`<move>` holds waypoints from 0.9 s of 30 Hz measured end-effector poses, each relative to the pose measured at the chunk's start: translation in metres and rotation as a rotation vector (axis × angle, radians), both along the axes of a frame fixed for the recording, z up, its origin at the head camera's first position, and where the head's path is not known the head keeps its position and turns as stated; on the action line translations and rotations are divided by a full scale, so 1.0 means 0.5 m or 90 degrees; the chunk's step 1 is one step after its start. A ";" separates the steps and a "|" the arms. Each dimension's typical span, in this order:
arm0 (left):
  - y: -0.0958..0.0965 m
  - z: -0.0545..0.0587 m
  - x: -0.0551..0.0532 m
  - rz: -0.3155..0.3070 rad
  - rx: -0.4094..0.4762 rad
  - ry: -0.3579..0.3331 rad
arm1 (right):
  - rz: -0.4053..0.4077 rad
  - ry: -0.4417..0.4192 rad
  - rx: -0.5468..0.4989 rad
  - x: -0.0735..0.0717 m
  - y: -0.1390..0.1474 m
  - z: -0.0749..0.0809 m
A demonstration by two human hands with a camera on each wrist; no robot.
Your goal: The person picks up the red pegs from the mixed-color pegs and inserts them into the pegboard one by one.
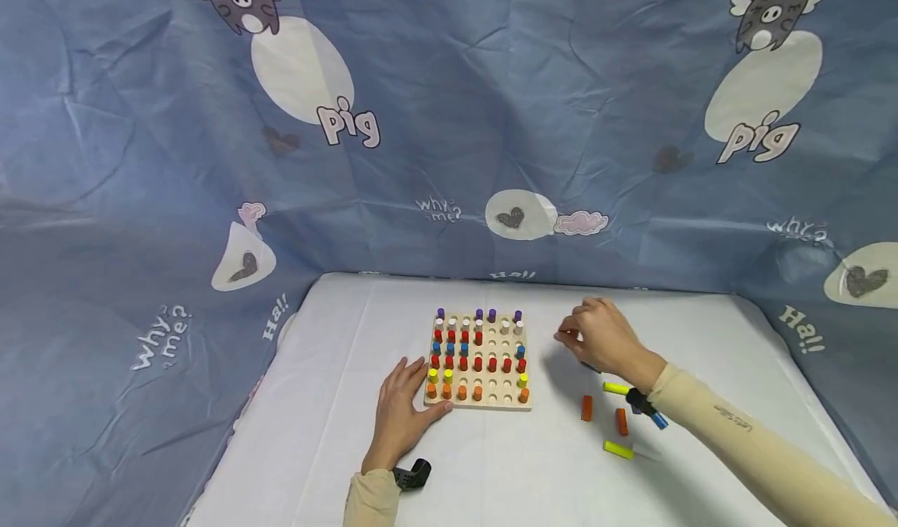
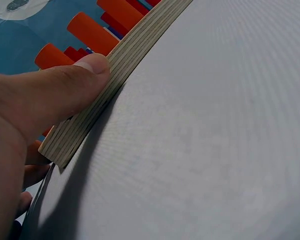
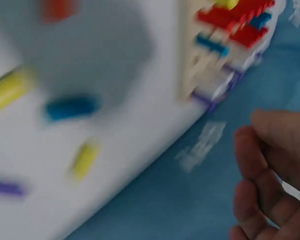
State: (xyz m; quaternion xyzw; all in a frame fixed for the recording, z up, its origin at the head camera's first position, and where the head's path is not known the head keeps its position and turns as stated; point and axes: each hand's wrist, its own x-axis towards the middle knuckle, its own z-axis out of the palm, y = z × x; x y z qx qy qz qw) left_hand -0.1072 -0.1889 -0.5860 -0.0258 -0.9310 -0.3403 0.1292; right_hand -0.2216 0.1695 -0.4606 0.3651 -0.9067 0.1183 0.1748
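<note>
A wooden pegboard (image 1: pixel 491 404) holds upright rows of orange, yellow, red, blue, white and purple pegs, with several bare holes toward its right half. At its near left corner, my left hand (image 1: pixel 400 414) holds the board, the thumb (image 2: pixel 85 80) on the front edge and the fingers along the left side. My right hand (image 1: pixel 605 340) is raised over the table to the right of the board. In the right wrist view its fingers (image 3: pixel 250 155) are bent, thumb and index tips close together; I cannot tell if a peg is inside.
Loose pegs lie right of the board: orange pegs (image 1: pixel 587 408), yellow pegs (image 1: pixel 618 450) and a blue peg (image 1: pixel 659 419). A purple peg (image 3: pixel 5 188) shows in the right wrist view. Blue printed cloth (image 1: pixel 449 122) rises behind the white tabletop (image 1: pixel 337 340).
</note>
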 end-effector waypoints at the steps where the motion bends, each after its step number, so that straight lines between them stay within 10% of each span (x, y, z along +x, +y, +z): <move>1: 0.001 0.000 0.000 -0.001 -0.001 0.005 | -0.013 -0.014 0.012 0.003 0.031 0.004; 13: 0.002 0.007 -0.011 0.001 0.006 -0.033 | -0.132 -0.146 0.070 0.095 0.315 -0.019; 27: 0.000 0.003 -0.003 -0.004 0.008 -0.025 | -0.205 -0.176 -0.004 0.163 0.321 -0.115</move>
